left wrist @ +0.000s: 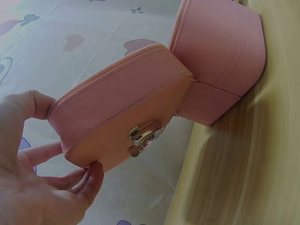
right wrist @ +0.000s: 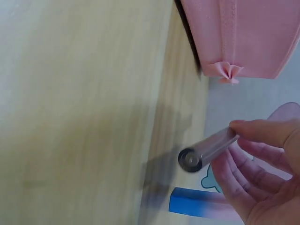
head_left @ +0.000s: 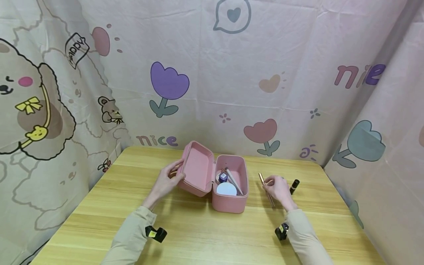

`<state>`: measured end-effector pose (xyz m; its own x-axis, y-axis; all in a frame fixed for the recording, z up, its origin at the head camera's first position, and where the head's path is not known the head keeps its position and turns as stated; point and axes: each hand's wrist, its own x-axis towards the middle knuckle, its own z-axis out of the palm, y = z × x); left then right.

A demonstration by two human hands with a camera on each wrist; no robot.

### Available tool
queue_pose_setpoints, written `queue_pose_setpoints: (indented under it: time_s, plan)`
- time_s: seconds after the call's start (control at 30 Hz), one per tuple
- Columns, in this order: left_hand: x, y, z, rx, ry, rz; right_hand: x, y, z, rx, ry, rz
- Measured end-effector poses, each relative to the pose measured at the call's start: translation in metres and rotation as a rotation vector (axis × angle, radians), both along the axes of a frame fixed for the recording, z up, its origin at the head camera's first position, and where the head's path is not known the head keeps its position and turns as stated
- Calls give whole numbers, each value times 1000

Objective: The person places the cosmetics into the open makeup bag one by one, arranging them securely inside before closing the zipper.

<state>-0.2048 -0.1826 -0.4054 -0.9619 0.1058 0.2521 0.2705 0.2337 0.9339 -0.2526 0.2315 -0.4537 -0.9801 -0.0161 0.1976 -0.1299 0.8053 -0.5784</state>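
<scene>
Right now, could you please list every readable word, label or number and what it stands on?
"nice": white printed-fabric backdrop, lower left.
"nie", broken by a fold: backdrop, upper right.
Tilted lettering, backdrop's left side: unclear.
Yellow stickers, both black wrist cameras: too small.
Pale label, small dark-blue jar: too small.

In head view, cannot see the middle of the slim tube (head_left: 261, 178) — covered by the right grip (head_left: 277, 187). Cannot make out the lower end of the black tube (head_left: 294, 186), beside the same grip. Cannot read the label on the blue jar (head_left: 223, 177): too small. In right wrist view, cannot identify the blue block (right wrist: 187, 202): blurred into pink toward the right. In both wrist views, cannot see the whole pink case (right wrist: 255, 37) — cut off by the top edge. In left wrist view, cannot see all the left grip (left wrist: 47, 194): cut off at left.
</scene>
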Motion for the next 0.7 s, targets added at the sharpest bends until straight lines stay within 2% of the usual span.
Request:
queue_pose_setpoints:
  time_s: [0.17,0.5,0.7]
  plan:
    - [0,0,1,0,-1,-1,-2,-2,5,-107,-33,0]
    - [1,0,1,-6,-5,-2,-4,-4,16,-450,-127,78]
    - [-1,0,0,-11,13,7,-8,-4,28,-571,-161,130]
